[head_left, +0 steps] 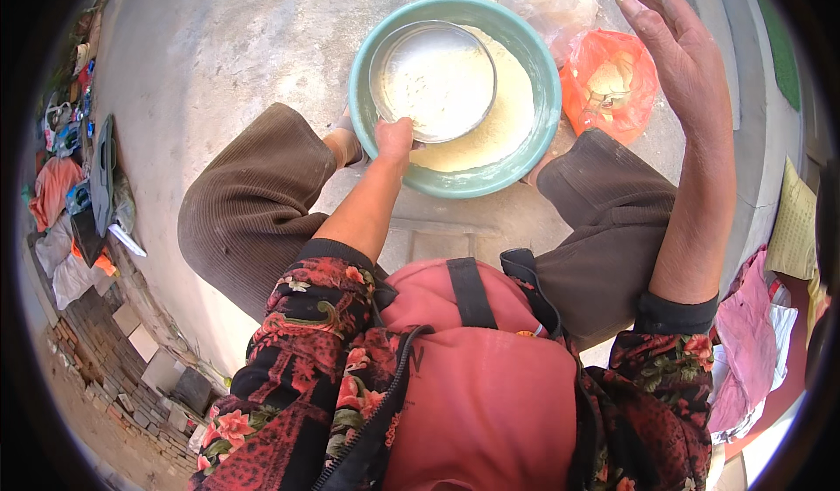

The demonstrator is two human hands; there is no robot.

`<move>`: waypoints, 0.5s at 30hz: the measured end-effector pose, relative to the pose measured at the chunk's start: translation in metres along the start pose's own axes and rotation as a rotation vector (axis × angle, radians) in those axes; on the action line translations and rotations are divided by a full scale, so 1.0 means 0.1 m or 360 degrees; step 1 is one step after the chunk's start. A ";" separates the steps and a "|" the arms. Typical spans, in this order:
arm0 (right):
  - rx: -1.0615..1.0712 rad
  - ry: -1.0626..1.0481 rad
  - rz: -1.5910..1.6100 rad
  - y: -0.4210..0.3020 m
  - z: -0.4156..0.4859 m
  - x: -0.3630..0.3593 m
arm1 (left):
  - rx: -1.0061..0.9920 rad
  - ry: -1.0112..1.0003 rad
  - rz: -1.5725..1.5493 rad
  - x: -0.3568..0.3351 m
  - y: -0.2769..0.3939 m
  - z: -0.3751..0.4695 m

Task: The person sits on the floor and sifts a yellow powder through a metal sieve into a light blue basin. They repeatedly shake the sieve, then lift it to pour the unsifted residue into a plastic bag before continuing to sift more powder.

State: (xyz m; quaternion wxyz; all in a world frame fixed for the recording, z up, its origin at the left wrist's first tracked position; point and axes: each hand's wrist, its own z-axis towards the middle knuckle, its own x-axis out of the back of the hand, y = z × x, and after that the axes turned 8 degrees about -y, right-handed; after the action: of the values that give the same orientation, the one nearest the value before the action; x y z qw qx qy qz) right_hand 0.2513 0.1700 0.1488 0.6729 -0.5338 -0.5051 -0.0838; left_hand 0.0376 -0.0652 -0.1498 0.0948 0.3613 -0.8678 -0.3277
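Observation:
My left hand [395, 138] grips the near rim of a round metal sieve [377, 64], which holds pale flour-like powder [440, 84]. The sieve is inside a wide green-blue plastic basin [459, 186], toward its left side. More of the powder, slightly yellower, covers the basin floor to the right of the sieve and below it. Raised at the upper right, my right hand [679, 44] holds nothing, its fingers bent and its thumb apart. Under it and to the left stands an opened red plastic bag [581, 100] with pale powder inside and what looks like a wire or glass item.
A clear plastic bag [548, 2] lies behind the basin's right side. My knees flank the basin on the concrete floor [230, 38], which is dusted white in places. Assorted clutter [62, 189] and bricks [98, 360] line the far left. A pink cloth [745, 360] hangs at right.

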 end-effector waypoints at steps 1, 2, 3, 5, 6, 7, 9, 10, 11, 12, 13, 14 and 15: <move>-0.0026 -0.0016 -0.0012 -0.01 -0.01 -0.01 | -0.0033 0.0012 0.0145 0.00 0.01 -0.02; -0.0043 -0.0030 -0.0018 -0.03 -0.01 -0.01 | -0.0075 -0.0077 0.0262 0.00 0.02 -0.03; -0.0014 -0.0055 -0.0034 -0.04 -0.01 -0.01 | -0.0183 -0.0057 0.0391 -0.01 0.04 -0.04; -0.0045 -0.0009 -0.0006 -0.06 -0.01 -0.02 | -0.0210 -0.0146 0.0450 -0.01 0.05 -0.05; -0.0051 0.0001 -0.0006 -0.06 -0.01 -0.02 | -0.0140 -0.0111 0.0247 -0.01 0.05 -0.04; -0.0045 0.0002 -0.0011 -0.06 -0.01 -0.02 | -0.0016 -0.0171 0.0030 -0.01 0.04 -0.03; 0.0003 0.0001 -0.0003 -0.07 0.00 -0.03 | -0.0031 -0.0012 0.0250 0.00 0.02 -0.02; -0.0014 -0.0024 -0.0010 -0.07 -0.01 -0.03 | -0.0111 -0.0065 0.0461 0.00 0.02 -0.01; -0.0030 -0.0024 -0.0022 -0.07 -0.01 -0.03 | -0.0233 -0.0014 0.0675 0.00 0.01 -0.01; -0.0055 -0.0023 -0.0039 -0.08 -0.01 -0.02 | -0.0287 -0.0138 0.0893 0.01 0.00 0.00; -0.0039 -0.0013 -0.0029 -0.08 0.00 -0.02 | -0.0273 -0.0194 0.0675 0.00 0.00 0.01; -0.0030 -0.0005 -0.0024 -0.07 0.00 -0.02 | -0.0207 -0.0160 0.0456 0.00 -0.01 0.02; 0.0003 0.0037 -0.0024 -0.07 0.00 -0.02 | -0.0090 -0.0209 0.0226 0.00 -0.01 0.03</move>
State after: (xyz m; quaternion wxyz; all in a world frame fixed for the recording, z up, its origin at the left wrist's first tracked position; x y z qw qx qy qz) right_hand 0.2458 0.1660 0.1517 0.6786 -0.5285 -0.5012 -0.0946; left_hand 0.0369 -0.0645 -0.1523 0.0710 0.2737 -0.8860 -0.3675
